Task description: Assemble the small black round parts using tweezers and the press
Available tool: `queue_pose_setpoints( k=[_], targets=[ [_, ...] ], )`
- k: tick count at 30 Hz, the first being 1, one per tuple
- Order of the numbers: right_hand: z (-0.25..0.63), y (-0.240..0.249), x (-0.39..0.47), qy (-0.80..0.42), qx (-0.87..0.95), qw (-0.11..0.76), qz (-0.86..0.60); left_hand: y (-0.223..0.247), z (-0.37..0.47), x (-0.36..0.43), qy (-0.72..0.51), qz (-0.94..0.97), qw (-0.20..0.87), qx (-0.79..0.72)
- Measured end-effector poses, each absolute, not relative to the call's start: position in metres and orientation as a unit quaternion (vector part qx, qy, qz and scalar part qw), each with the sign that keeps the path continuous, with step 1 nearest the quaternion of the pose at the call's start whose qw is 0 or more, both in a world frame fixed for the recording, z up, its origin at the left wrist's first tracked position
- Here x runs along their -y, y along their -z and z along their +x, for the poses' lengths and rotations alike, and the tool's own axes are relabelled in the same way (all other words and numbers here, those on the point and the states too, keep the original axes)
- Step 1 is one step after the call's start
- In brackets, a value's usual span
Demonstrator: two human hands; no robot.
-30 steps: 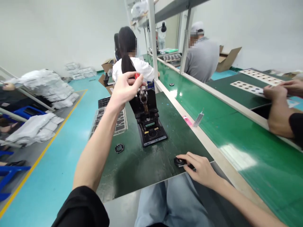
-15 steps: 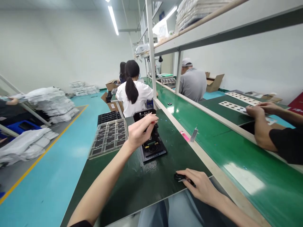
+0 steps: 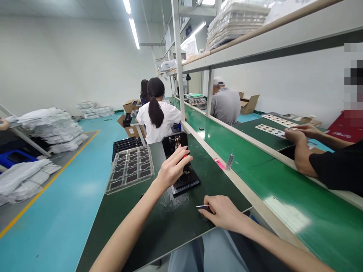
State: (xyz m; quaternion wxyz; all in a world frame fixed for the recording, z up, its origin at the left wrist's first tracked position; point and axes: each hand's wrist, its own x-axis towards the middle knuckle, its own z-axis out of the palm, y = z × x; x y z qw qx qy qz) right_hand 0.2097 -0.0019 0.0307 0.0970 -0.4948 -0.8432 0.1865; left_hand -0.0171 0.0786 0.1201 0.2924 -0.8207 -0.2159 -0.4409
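Observation:
My left hand (image 3: pixel 176 165) is closed over the red-ended lever (image 3: pixel 185 155) of a small black hand press (image 3: pixel 185 182); the fingers hide much of its upper part. The press stands upright on the dark green table (image 3: pixel 159 234). Low at the right, by the table's front edge, my right hand (image 3: pixel 224 212) pinches a thin silver tool (image 3: pixel 202 206) that points left. A small black part (image 3: pixel 205 214) is under those fingers, partly hidden; whether it is held or lies on the table I cannot make out.
A clear tray of dark square pieces (image 3: pixel 132 169) lies left of the press, with black trays (image 3: pixel 124 145) beyond. A green conveyor belt (image 3: pixel 249 177) runs along the right, with a grey tube (image 3: pixel 230 161) on its edge. Co-workers sit ahead and across; one's hands (image 3: pixel 297 133) handle a dotted strip.
My left hand has come down with the lever. My right hand has shifted left, and the silver tool now sticks out past its fingers. The view has turned slightly.

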Motion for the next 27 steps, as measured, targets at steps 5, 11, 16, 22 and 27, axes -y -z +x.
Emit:
queue_pose_setpoints(
  k=[5,11,16,22,27],
  targets=[
    [0.189,-0.031,-0.017,-0.131,0.875,0.104,-0.453,-0.127,-0.011,-0.059,0.448,-0.820,0.254,0.249],
    [0.176,-0.040,-0.057,0.032,0.899,0.221,-0.377,-0.132,-0.022,-0.057,0.395,-0.847,0.263,0.240],
    [0.156,-0.031,-0.080,0.056,0.878,0.252,-0.404,-0.144,-0.022,-0.064,0.362,-0.863,0.285,0.208],
    [0.143,-0.024,-0.082,0.024,0.874,0.216,-0.435,-0.209,-0.004,-0.094,0.506,-0.730,0.062,0.455],
    [0.141,-0.036,-0.077,-0.009,0.868,0.185,-0.461,-0.236,-0.027,-0.155,0.439,-0.632,-0.289,0.570]
  ],
)
